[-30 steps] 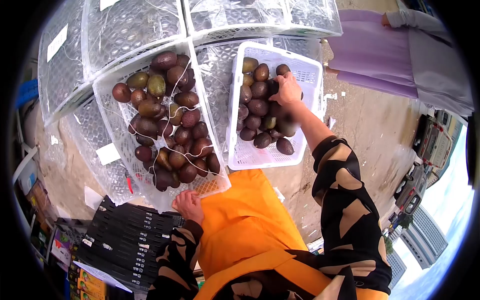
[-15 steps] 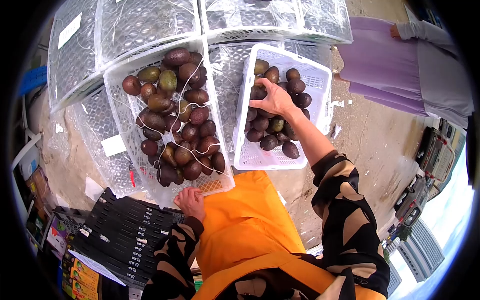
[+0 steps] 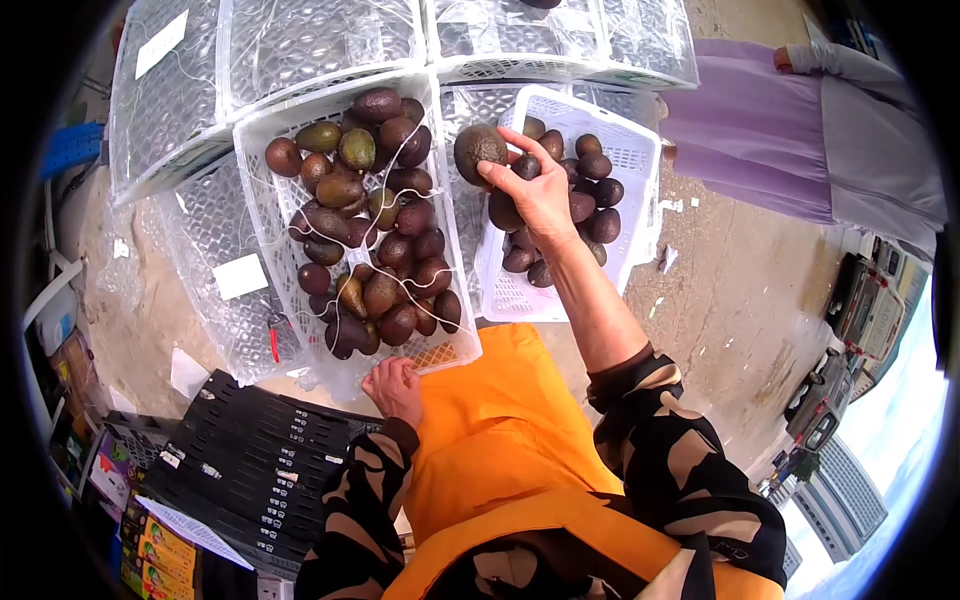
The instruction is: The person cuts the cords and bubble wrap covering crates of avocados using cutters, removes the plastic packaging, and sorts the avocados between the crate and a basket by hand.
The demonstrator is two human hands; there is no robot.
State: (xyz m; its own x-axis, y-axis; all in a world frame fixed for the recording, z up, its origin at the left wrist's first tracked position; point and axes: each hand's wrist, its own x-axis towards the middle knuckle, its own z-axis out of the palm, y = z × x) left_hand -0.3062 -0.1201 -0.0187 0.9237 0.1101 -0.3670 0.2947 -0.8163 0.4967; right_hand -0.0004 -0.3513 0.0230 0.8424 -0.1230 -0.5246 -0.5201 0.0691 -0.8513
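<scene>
My right hand (image 3: 540, 195) is closed around a dark avocado (image 3: 480, 155), raised at the left side of the white crate (image 3: 525, 305). More dark avocados (image 3: 605, 225) lie in that crate, some hidden under my hand and wrist. To the left, a larger plastic-lined crate (image 3: 462, 352) holds many brown and greenish avocados (image 3: 340, 190), with thin white cords across them. At its near edge my left hand (image 3: 397, 388) grips the rim with bent fingers.
Bubble-wrap-lined crates (image 3: 320, 50) stand at the far side. Black slotted panels (image 3: 250, 470) lie at lower left, near colourful boxes (image 3: 165, 560). A person in a lilac garment (image 3: 745, 130) stands at the right, with parked vehicles (image 3: 870, 310) beyond.
My right hand has lifted an avocado out of the white crate and moved slightly up and left. My left hand stays at the rim. The view has shifted a little.
</scene>
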